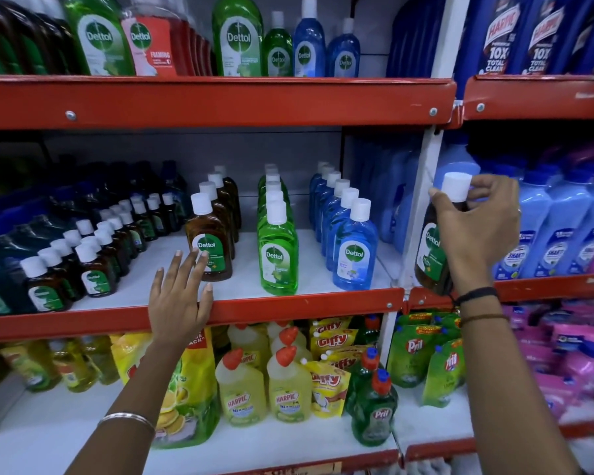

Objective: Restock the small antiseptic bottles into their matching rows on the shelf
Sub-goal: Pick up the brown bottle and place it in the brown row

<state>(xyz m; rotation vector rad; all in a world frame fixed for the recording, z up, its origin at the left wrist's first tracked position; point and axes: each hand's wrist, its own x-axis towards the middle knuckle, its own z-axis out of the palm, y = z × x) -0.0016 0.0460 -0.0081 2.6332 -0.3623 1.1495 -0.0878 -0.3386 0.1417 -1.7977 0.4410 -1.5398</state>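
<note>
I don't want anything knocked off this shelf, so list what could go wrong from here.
1. The right hand holds the brown Dettol bottle by its neck, in the air off to the right of the brown row; carried across, it could clip the blue row or the green row.
2. The open left hand is right by the front brown bottle near the shelf edge; a nudge might tip it.

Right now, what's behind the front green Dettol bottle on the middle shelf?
Behind the front green bottle runs a single-file row of more green bottles; mostly only their white caps show. Their bodies and labels are covered, so the exact count is unclear.
</note>
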